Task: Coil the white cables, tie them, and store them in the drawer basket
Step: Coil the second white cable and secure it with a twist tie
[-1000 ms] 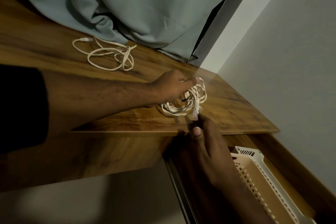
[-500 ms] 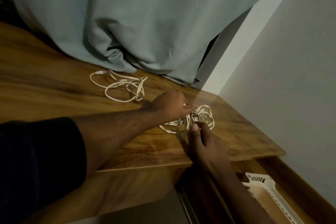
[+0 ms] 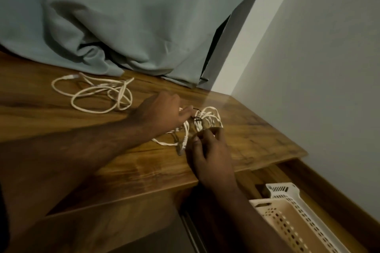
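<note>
Wooden desk top w/ grey-green curtain behind. Left hand & right hand pinch thin black tie on coiled white cable. Second loose white cable lies well left. Perforated cream plastic basket in open drawer.

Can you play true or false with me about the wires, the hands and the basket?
1. Two bunches of white wire lie on the desk. True.
2. Both hands work on the far bunch. False: the left hand and right hand are at the near bunch.
3. The basket holds a wire. False: none shows in it.
4. A thin black tie sits on the near bunch. True.
</note>
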Motion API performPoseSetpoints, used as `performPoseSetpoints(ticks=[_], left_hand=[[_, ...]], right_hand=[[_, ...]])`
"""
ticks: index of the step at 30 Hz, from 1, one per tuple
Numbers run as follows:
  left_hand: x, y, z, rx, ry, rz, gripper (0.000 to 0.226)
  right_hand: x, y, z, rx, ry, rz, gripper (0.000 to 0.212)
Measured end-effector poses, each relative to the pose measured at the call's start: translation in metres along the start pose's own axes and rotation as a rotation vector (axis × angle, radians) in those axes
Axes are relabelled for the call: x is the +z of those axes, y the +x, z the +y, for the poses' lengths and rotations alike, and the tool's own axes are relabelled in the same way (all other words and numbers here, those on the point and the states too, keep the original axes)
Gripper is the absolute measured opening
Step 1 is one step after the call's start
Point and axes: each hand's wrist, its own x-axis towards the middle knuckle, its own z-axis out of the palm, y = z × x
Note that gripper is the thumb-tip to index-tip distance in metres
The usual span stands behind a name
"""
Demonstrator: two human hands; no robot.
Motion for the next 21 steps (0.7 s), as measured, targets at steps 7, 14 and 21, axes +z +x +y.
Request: performPoseSetpoints(ticks=[7,14,21], left_hand=[[0.005,0.006,-0.017,0.042,0.079,0.004,0.054],[0.001,0.017,-0.041,-0.01,0.069,0.029,0.049],[0.001,0.016,-0.033,0.003,0.161,0.016,0.051]], right_hand=[[-0.005,0.004,-0.001,-0.101,-0.015,-0.095,0.02],[-0.006,0.02,-0.002,-0.073,-0.189,-0.463,0.05],[-0.002,0.025,0.007,0.1,-0.149,-0.33,0.064]])
